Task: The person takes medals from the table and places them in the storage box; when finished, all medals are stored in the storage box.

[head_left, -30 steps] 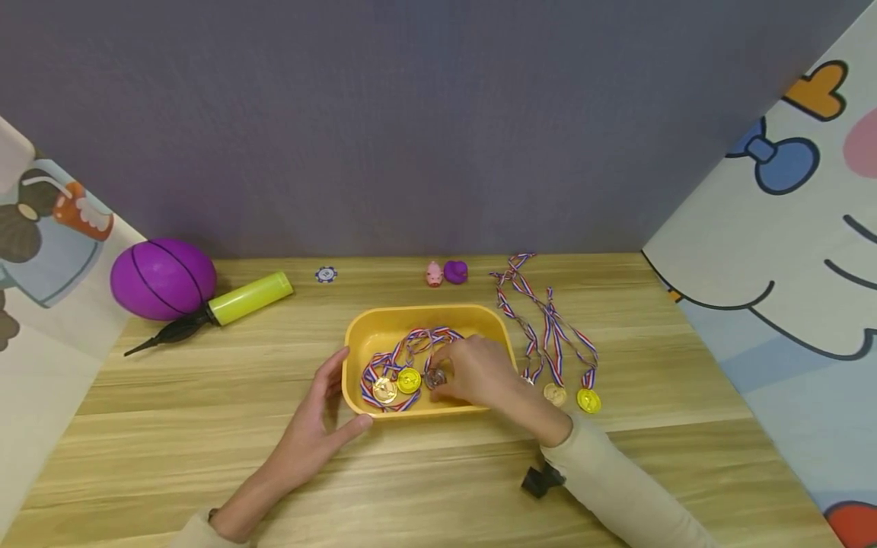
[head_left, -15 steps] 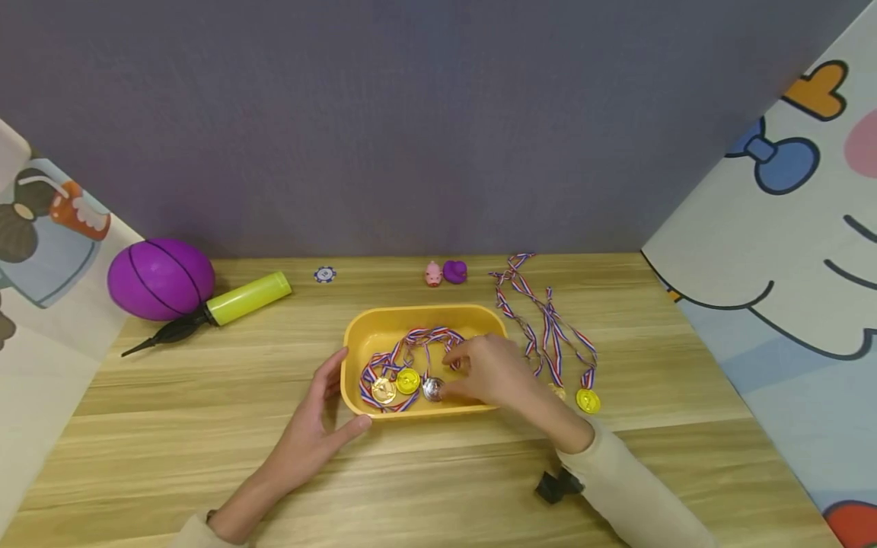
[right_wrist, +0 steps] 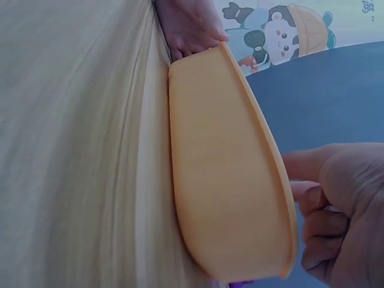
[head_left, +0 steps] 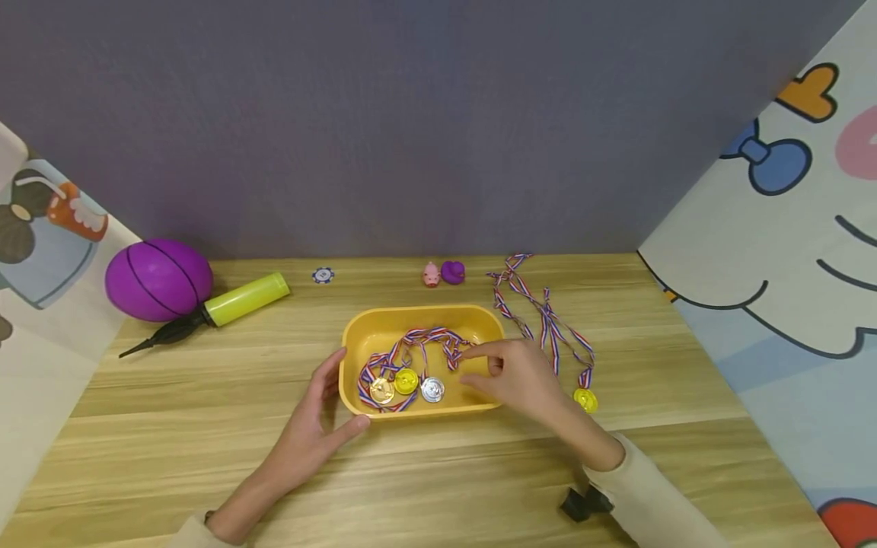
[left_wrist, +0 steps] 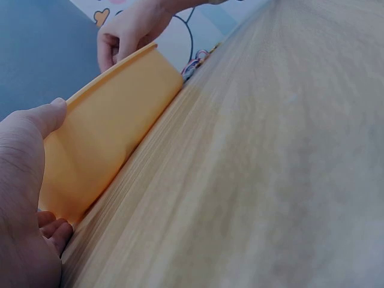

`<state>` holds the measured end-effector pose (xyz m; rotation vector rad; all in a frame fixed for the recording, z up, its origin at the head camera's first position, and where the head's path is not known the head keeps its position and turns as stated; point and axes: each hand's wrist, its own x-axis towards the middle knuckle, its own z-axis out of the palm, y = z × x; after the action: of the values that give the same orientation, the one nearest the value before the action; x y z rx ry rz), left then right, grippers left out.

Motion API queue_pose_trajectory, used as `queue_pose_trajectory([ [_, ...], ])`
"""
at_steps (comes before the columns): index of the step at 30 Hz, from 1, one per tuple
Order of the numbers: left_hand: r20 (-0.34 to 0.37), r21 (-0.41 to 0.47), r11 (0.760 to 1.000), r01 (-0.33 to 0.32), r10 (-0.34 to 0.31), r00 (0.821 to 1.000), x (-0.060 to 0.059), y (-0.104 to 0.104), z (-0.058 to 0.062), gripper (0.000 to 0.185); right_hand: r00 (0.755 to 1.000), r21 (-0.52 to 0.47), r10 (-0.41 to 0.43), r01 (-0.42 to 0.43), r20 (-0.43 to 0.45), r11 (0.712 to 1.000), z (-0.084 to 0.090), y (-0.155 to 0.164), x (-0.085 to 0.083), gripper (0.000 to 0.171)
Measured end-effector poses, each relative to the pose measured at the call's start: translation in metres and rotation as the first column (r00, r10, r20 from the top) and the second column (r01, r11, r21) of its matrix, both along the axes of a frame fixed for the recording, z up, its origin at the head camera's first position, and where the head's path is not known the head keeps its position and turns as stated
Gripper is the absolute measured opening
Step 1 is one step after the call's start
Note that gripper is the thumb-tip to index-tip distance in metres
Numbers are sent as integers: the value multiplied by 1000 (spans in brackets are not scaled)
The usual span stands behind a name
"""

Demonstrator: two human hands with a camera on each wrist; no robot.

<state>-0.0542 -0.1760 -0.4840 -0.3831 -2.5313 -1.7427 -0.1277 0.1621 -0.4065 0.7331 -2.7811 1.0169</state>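
Note:
A yellow plastic tub stands on the table, holding medals with striped ribbons. Inside, a gold-coloured medal, a bright yellow medal and a silver medal lie near the front wall, their ribbon looped behind them. My left hand holds the tub's left end, its thumb at the rim and fingertips low against the wall. Over the tub's right end hovers my right hand, thumb and index finger apart, nothing between them. The other fingers curl in toward the palm.
Right of the tub lie more ribbons and a yellow medal, partly behind my right arm. Toward the back wall are a pink pig, a purple duck, a poker chip, a hand pump and a purple ball.
My right hand has let go of the silver medal, which now lies flat in the tub, and has drawn back to the right. My left hand stays at the tub.

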Motion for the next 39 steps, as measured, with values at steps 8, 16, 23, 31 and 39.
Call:
queue_pose_trajectory([
  [8,-6,7,1000,2,-2,1000,0,-1,-1,104,996,-214,-23,5,-82,977,-10,26,4,21],
  [16,-10,17,1000,9,-9,1000,0,-1,-1,104,989,-282,-92,56,-116,958,-15,60,7,26],
  [23,-10,19,1000,9,-8,1000,0,-1,-2,104,984,-266,-157,130,-81,955,-20,87,9,27],
  [31,-11,8,1000,2,-2,1000,-1,-1,-2,103,969,-263,-246,238,3,935,-31,118,5,25],
  [39,4,12,1000,4,-4,1000,0,0,1,102,973,-233,-230,226,9,946,-37,146,3,21],
])
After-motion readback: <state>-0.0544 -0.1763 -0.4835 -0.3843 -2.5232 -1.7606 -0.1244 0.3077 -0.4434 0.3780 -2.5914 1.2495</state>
